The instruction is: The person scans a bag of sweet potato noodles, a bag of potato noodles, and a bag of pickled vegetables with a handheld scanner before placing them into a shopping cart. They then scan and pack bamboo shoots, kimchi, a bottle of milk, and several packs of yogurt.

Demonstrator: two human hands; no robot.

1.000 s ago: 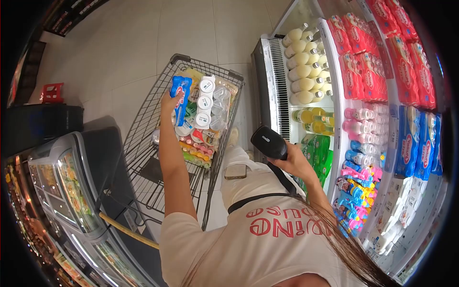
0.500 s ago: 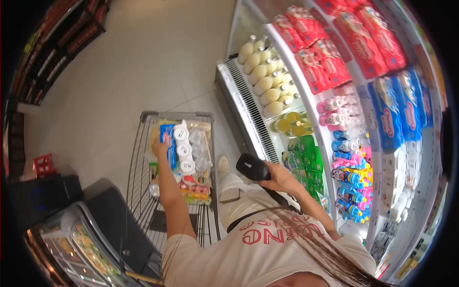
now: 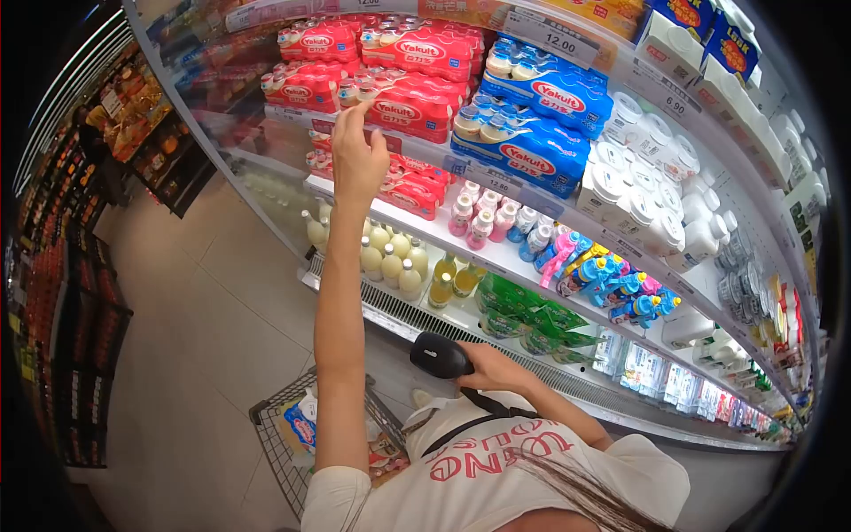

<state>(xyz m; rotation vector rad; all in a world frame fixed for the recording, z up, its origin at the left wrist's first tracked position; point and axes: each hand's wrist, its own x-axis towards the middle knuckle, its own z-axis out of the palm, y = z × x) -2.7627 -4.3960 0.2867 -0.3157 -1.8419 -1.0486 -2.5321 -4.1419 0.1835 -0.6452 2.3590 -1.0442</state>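
My left hand (image 3: 359,158) is raised at the refrigerated shelf, fingers stretched out and the thumb apart, with nothing in it. Its fingertips overlap a red Yakult pack (image 3: 403,111) at the shelf edge. More red packs are stacked behind and beside it, and blue Yakult packs (image 3: 532,146) sit to the right. At waist height my right hand (image 3: 487,363) is closed around a rounded black object (image 3: 441,355) with a small pale logo; its exact kind does not show. A wire shopping cart (image 3: 288,443) stands below my left arm, with a blue pack (image 3: 300,424) and other goods inside.
Lower shelves hold small pink-and-white bottles (image 3: 479,222), pale yellow bottles (image 3: 390,262) and green packs (image 3: 532,310). White tubs (image 3: 629,191) stand to the right. A vented metal ledge (image 3: 381,310) runs along the cooler's front. Tiled floor (image 3: 204,355) and dark shelving lie left.
The view has turned toward the cooler shelves. My left hand has left the blue pack in the cart and risen to the red Yakult packs. My right hand keeps the black object.
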